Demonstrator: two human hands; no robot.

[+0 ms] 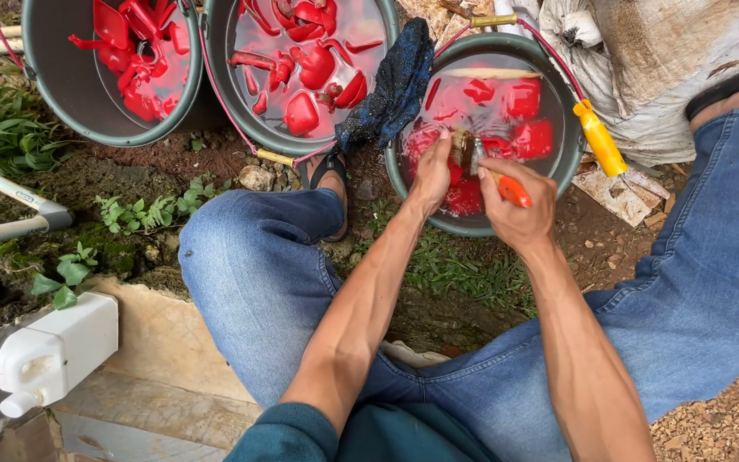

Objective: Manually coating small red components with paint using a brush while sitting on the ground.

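My right hand (pixel 515 205) grips a brush with an orange handle (pixel 513 190) over a grey bucket (pixel 562 162) of water with red plastic parts (pixel 519 98) in it. The brush head (pixel 464 147) has dark bristles and sits between both hands. My left hand (pixel 432 175) touches the bristles with its fingers, just above the water. Both hands hover at the bucket's near rim.
Two more grey buckets (pixel 53 94) (pixel 228 103) of red parts stand at the back left. A dark cloth (pixel 391 85) hangs over a rim. An orange-handled tool (pixel 600 137) lies right of the bucket. A white jug (pixel 53 351) sits at the lower left. My jeans-clad knees (pixel 250 257) flank the bucket.
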